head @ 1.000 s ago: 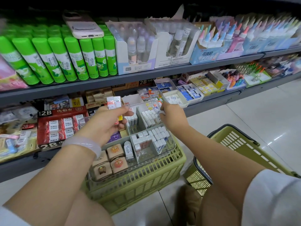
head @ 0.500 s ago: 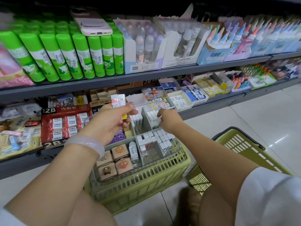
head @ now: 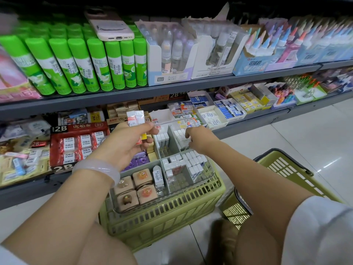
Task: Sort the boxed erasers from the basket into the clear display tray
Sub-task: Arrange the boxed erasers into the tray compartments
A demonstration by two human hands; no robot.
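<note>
- The fingers [head: 147,129] of the left hand [head: 124,144] are curled around a small stack of boxed erasers [head: 136,116], held above the tray.
- The right hand [head: 198,139] is lowered into a far compartment of the clear tray [head: 208,176], fingers bent onto white eraser boxes [head: 181,139]; whether one is pinched cannot be told.
- The tray is set on an upturned green basket [head: 162,219].
- A second green basket [head: 282,169] is seen on the floor, right.

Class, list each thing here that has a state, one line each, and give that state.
left hand: raised, gripping boxed erasers
right hand: fingers down in the clear display tray
clear display tray: partly filled, resting on green basket
phone: lying on glue sticks
</note>
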